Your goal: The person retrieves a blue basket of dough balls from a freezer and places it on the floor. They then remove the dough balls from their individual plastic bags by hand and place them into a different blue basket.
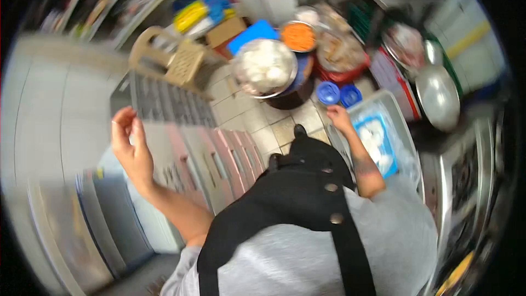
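At the left, my left hand (130, 145) is raised beside the grey and pink drawer units (208, 159), its fingers bent and apart with nothing between them. My right hand (339, 118) hangs near the rim of a grey tub (402, 109), just below two blue round lids (329, 93); its fingers are curled and blurred, and whether they hold anything is unclear. Inside the tub lies a blue tray (390, 153) with white pieces. Ahead stand a large bowl of white items (266, 68) and a bowl of orange shreds (297, 37).
A beige plastic chair (183, 66) stands at the upper left, near a cardboard box (226, 32). Red-bagged food (339, 57) sits beyond the lids. Metal bowls (437, 97) and a stove (466, 170) are on the right. Shelves line the upper left.
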The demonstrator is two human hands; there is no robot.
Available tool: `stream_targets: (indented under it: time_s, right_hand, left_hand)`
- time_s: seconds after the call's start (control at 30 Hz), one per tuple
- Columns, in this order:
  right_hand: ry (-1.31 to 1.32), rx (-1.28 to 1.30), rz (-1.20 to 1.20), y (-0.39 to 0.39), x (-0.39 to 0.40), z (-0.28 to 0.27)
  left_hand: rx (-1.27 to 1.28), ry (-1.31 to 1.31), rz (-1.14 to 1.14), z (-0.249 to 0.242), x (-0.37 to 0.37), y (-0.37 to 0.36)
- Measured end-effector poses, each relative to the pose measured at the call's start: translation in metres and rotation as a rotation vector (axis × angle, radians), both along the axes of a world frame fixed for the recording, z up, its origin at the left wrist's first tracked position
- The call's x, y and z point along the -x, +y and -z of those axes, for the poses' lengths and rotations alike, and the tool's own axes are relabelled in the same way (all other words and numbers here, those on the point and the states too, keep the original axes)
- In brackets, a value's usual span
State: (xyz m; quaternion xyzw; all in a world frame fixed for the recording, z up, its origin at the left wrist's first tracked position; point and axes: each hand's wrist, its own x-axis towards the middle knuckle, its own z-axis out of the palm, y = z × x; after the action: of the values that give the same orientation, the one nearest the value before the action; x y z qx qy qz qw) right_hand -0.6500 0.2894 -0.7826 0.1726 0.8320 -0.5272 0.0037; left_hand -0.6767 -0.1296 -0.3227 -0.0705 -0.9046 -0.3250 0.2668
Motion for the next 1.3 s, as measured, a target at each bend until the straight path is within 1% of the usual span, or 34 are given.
stream_targets:
  time_s: [0.03, 0.07, 0.1, 0.13, 0.17, 0.2, 0.23, 0.27, 0.3, 0.33, 0.37, 0.4, 0.5, 0.53, 0.6, 0.67, 0.73, 0.77, 0.8, 0.87, 0.9, 0.93, 1.0, 1.03, 1.07, 1.17, 1.2, 1.27, 1.3]
  right_hand:
    - [-0.108, 0.028, 0.135, 0.006, 0.009, 0.034]
    - [-0.186, 0.041, 0.308, 0.007, 0.012, 0.060]
    - [-0.305, -0.017, 0.318, 0.013, 0.010, 0.054]
    - [-0.339, -0.017, 0.600, 0.008, 0.006, 0.073]
    - [-0.359, -0.085, 0.719, 0.005, -0.009, 0.077]
    - [-0.367, -0.162, 0.822, 0.005, -0.018, 0.079]
    - [-0.368, -0.241, 0.917, 0.007, -0.023, 0.081]
    - [-0.377, -0.252, 1.004, 0.011, -0.031, 0.084]
    - [-0.381, -0.263, 1.089, 0.014, -0.043, 0.089]
    - [-0.388, -0.268, 1.175, 0.011, -0.056, 0.093]
    - [-0.400, -0.272, 1.265, 0.002, -0.070, 0.097]
    - [-0.381, -0.209, 1.292, 0.002, -0.080, 0.085]
    - [-0.484, -0.304, 1.451, 0.003, -0.114, 0.097]
    - [-0.493, -0.373, 1.481, 0.003, -0.126, 0.105]
    - [-0.528, -0.342, 1.516, 0.008, -0.154, 0.115]
    - [-0.588, -0.303, 1.534, 0.015, -0.179, 0.123]
    - [-0.671, -0.332, 1.551, 0.033, -0.210, 0.138]
    - [-0.715, -0.340, 1.555, 0.037, -0.221, 0.147]
    - [-0.747, -0.248, 1.591, 0.047, -0.225, 0.137]
    - [-0.785, -0.291, 1.626, 0.066, -0.255, 0.166]
    - [-0.808, -0.308, 1.644, 0.073, -0.272, 0.182]
    - [-0.822, -0.213, 1.625, 0.083, -0.283, 0.184]
    - [-0.872, -0.255, 1.584, 0.099, -0.315, 0.214]
    - [-0.896, -0.275, 1.554, 0.104, -0.328, 0.229]
    - [-0.889, -0.193, 1.584, 0.110, -0.334, 0.232]
    - [-0.781, -0.058, 1.541, 0.120, -0.333, 0.230]
    - [-0.741, -0.089, 1.503, 0.117, -0.346, 0.255]
    - [-0.750, -0.049, 1.469, 0.119, -0.348, 0.268]
    - [-0.756, -0.029, 1.452, 0.117, -0.347, 0.270]
  left_hand:
    - [0.129, -0.203, 0.063, 0.012, 0.026, 0.005]
    - [0.241, -0.381, 0.173, 0.049, 0.057, -0.023]
    - [0.418, -0.625, 0.223, 0.072, 0.080, -0.041]
    - [0.382, -0.922, 0.205, 0.102, 0.103, -0.056]
    - [0.228, -1.131, 0.151, 0.131, 0.122, -0.060]
    - [0.261, -1.098, 0.182, 0.181, 0.138, -0.088]
    - [0.384, -1.009, 0.192, 0.223, 0.143, -0.100]
    - [0.515, -0.954, 0.255, 0.257, 0.149, -0.105]
    - [0.555, -1.069, 0.270, 0.262, 0.150, -0.078]
    - [0.470, -1.134, 0.394, 0.304, 0.156, -0.094]
    - [0.588, -1.239, 0.447, 0.309, 0.157, -0.074]
    - [0.704, -1.339, 0.502, 0.313, 0.156, -0.047]
    - [1.021, -1.369, 0.897, 0.329, 0.175, 0.007]
    - [0.992, -1.286, 0.969, 0.341, 0.185, 0.025]
    - [0.922, -1.132, 1.088, 0.365, 0.199, 0.064]
    - [0.782, -0.954, 1.203, 0.368, 0.198, 0.129]
    - [0.521, -1.174, 1.277, 0.383, 0.186, 0.192]
    - [0.352, -1.309, 1.305, 0.399, 0.171, 0.217]
    - [0.177, -1.435, 1.321, 0.414, 0.154, 0.243]
    - [0.205, -1.531, 1.445, 0.437, 0.120, 0.298]
    - [0.161, -1.585, 1.434, 0.443, 0.100, 0.329]
    - [0.115, -1.641, 1.419, 0.452, 0.081, 0.358]
    - [0.037, -1.797, 1.295, 0.506, 0.049, 0.402]
    - [0.088, -1.839, 1.153, 0.539, 0.032, 0.420]
    - [0.136, -1.868, 1.011, 0.571, 0.020, 0.436]
    - [0.376, -1.817, 0.846, 0.628, 0.003, 0.472]
    - [0.480, -1.696, 0.783, 0.639, -0.001, 0.481]
    - [0.674, -1.452, 0.662, 0.655, -0.010, 0.494]
    - [0.615, -1.543, 0.745, 0.663, -0.006, 0.496]
